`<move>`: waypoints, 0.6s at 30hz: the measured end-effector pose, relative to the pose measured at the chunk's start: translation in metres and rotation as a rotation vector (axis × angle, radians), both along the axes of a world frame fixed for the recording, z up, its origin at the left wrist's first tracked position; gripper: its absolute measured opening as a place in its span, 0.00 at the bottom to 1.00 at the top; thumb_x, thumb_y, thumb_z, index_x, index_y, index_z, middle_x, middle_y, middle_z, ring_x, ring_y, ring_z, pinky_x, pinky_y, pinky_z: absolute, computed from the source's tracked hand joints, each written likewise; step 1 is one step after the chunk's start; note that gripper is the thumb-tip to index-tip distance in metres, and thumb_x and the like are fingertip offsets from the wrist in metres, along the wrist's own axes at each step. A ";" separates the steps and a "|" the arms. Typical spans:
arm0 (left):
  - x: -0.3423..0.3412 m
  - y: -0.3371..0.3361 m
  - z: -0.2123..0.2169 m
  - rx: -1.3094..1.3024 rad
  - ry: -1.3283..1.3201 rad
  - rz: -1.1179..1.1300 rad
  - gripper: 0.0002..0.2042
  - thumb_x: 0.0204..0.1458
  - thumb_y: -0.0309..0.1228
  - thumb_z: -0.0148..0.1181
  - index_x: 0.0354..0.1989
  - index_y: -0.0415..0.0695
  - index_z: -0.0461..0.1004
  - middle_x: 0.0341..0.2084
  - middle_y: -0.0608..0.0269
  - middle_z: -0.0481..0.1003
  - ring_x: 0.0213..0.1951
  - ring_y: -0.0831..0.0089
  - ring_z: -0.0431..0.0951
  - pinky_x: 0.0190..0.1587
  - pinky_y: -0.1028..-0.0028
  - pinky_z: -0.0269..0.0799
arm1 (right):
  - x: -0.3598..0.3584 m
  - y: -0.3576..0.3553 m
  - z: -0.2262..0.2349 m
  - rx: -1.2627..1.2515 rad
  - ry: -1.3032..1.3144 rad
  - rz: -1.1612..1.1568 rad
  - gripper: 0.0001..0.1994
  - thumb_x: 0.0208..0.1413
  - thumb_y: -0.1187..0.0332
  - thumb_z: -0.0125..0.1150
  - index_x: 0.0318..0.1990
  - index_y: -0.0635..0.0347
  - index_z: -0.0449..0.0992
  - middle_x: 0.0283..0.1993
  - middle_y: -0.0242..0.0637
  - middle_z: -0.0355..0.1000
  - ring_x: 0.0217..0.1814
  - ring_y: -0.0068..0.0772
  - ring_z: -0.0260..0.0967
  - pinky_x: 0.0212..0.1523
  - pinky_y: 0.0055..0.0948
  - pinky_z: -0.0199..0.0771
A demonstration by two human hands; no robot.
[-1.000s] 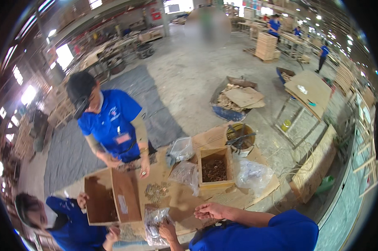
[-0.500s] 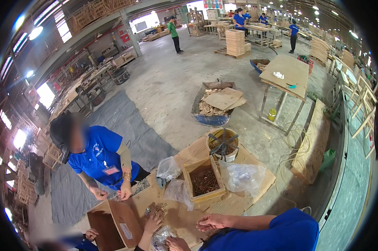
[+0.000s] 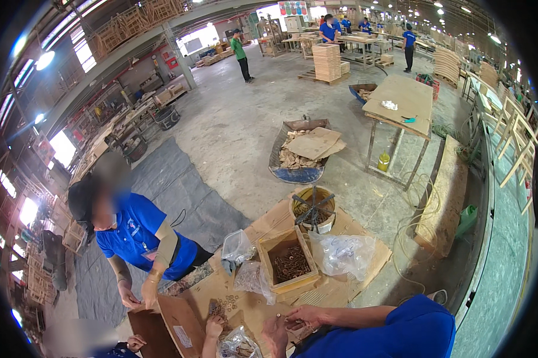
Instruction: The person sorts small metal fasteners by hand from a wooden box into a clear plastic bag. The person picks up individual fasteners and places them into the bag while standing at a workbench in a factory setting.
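Observation:
My left hand (image 3: 275, 336) is closed near the lower edge, with a small pale tip (image 3: 279, 315) showing at its top; what it holds is too small to name. Just beside it, my right hand (image 3: 304, 317) has bent, pinched fingers, their contents hidden. Left of my hands lies a clear plastic bag (image 3: 239, 342) with small brownish metal pieces. A co-worker's hand (image 3: 214, 327) rests by the bag, near loose small rings (image 3: 227, 303) on the cardboard (image 3: 254, 307).
A wooden box (image 3: 290, 262) of dark screw-like pieces stands ahead, between plastic bags (image 3: 343, 253). Behind it is a strapped bucket (image 3: 312, 209). At left, a blue-shirted co-worker (image 3: 140, 232) reaches to a brown box (image 3: 176, 325). Farther off stand a scrap-filled cart (image 3: 298, 174) and a table (image 3: 400, 98).
My left hand has moved from the plastic bag rightward and up, close to my right hand. The blue-shirted co-worker's hands have come down to the brown box.

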State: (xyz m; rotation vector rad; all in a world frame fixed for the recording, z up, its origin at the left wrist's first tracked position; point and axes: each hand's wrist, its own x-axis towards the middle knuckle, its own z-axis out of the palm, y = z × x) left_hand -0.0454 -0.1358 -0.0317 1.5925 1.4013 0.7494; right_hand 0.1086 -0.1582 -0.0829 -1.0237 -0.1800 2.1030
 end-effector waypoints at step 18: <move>0.000 0.006 -0.005 0.242 -0.094 -0.221 0.04 0.53 0.22 0.58 0.36 0.38 0.77 0.35 0.51 0.78 0.39 0.60 0.78 0.42 0.68 0.73 | -0.008 0.003 -0.012 -0.007 0.133 -0.163 0.11 0.62 0.77 0.52 0.51 0.65 0.74 0.50 0.40 0.74 0.50 0.35 0.76 0.55 0.31 0.78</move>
